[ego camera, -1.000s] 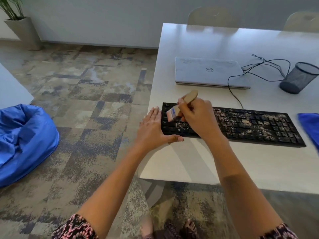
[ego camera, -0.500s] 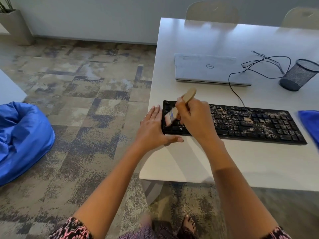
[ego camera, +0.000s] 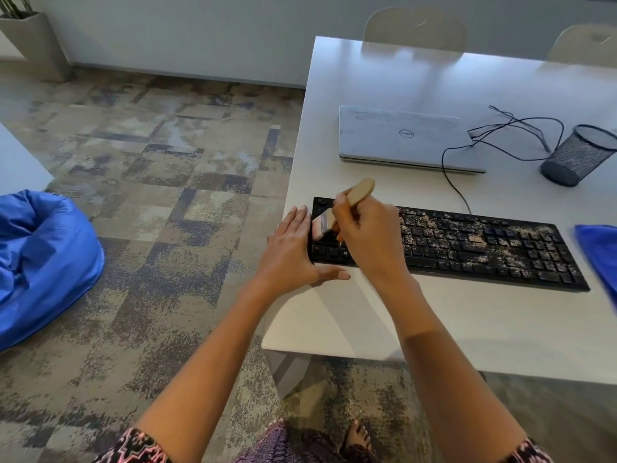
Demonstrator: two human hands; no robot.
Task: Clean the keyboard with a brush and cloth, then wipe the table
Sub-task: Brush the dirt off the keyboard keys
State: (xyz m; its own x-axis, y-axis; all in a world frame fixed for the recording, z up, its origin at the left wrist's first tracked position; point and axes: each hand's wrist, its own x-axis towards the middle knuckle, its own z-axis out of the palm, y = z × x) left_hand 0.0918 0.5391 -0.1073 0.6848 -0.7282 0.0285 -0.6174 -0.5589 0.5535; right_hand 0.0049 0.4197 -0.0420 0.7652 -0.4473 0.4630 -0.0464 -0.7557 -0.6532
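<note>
I see right hand (ego camera: 370,242) fingers clamped on brush (ego camera: 359,192); left hand (ego camera: 290,248) flat, fingers together, bracing keyboard (ego camera: 484,262). Risk: strokes flick grit (ego camera: 474,240) over table (ego camera: 467,322) edge.

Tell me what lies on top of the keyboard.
Pale crumbs cover the keyboard, middle and right. The right hand holds a brush over its left end, hiding keys beneath.

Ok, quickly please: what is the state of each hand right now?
Left hand: open, fingers straight, against the left end of the keyboard.
Right hand: closed, grips the brush by its handle.
</note>
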